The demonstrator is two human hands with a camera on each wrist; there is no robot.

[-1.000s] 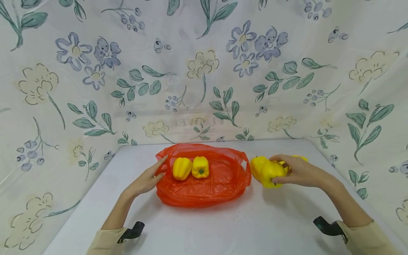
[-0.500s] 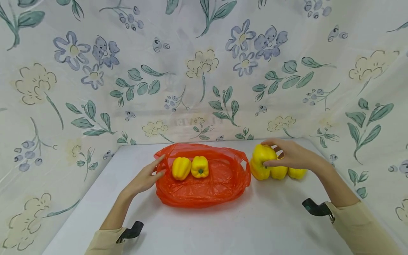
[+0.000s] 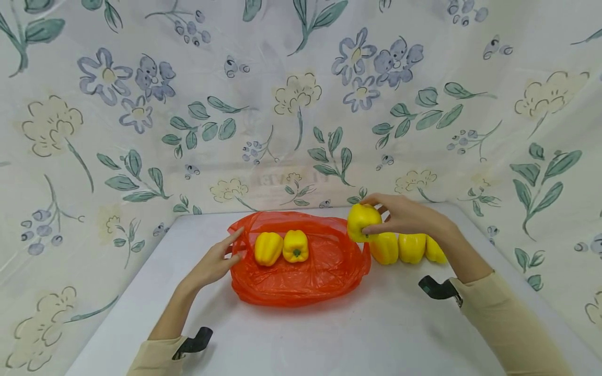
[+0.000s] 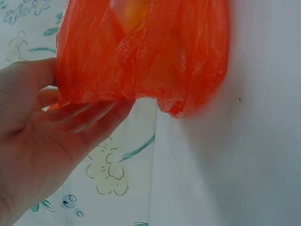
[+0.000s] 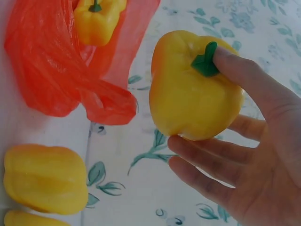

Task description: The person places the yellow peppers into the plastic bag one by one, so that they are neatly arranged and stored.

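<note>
My right hand (image 3: 400, 214) holds a yellow bell pepper (image 3: 359, 222) in the air at the right rim of a red plastic bag (image 3: 301, 287). In the right wrist view the thumb lies by this pepper's green stem (image 5: 205, 61), with fingers behind and under its body. The bag lies with its mouth spread, and two yellow bell peppers (image 3: 268, 249) sit side by side in it. At the bag's left edge my left hand (image 3: 213, 266) rests with fingers fairly straight and spread. Red film partly covers its fingertips in the left wrist view.
Several more yellow bell peppers (image 3: 411, 248) stand in a row on the white table (image 3: 320, 339), just right of the bag. A flower-printed cloth (image 3: 301, 130) hangs behind the table and along its sides.
My right hand has lifted a yellow bell pepper from among those on the right and carried it left to the bag's rim. The left hand has stayed at the bag's left edge.
</note>
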